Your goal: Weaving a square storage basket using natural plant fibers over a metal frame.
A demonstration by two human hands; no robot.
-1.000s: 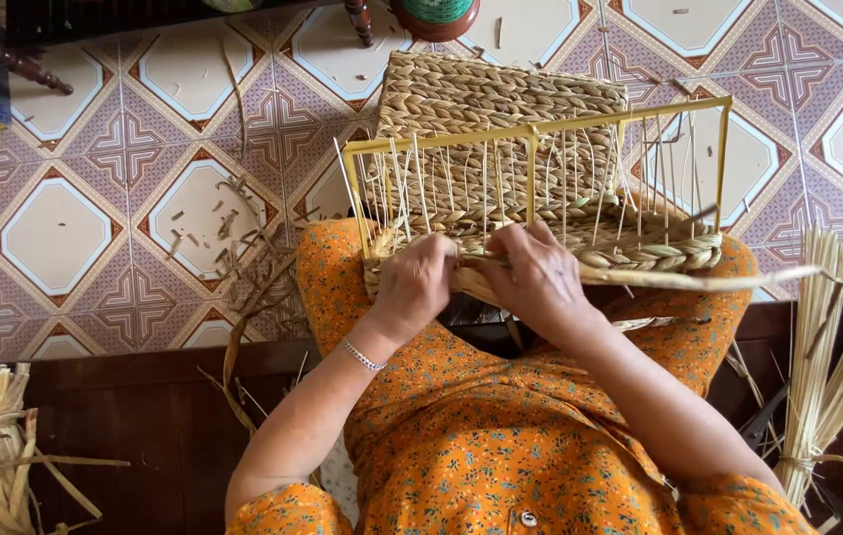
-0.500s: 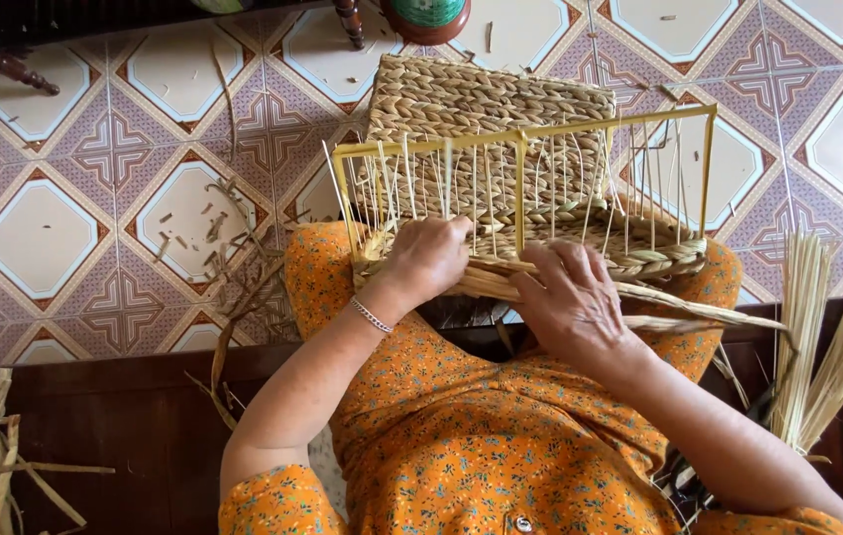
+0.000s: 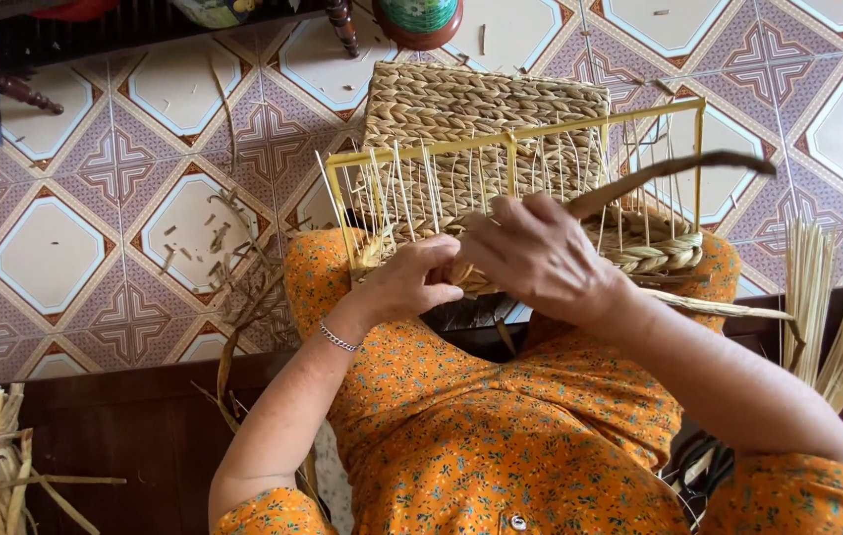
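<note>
Straw braid [image 3: 639, 253] — both hands [image 3: 481, 267] pinch it — inside yellow frame [image 3: 510, 139].

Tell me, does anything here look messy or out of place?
Yes: dry straw scraps lie scattered over the patterned tile floor, left of the yellow wire frame both hands work at. Nothing looks broken; the woven rows sit even.

Single head-worn camera is looking steeply down from above the seated person, facing forward over the lap toward the patterned tile floor [image 3: 55, 258]. It is sitting close: forearms and orange floral clothing [image 3: 501, 436] are filling the lower frame, the yellow wire frame [image 3: 510, 149] is lying mid-frame, floor running to the top edge. No second view is sharing the scene.
</note>
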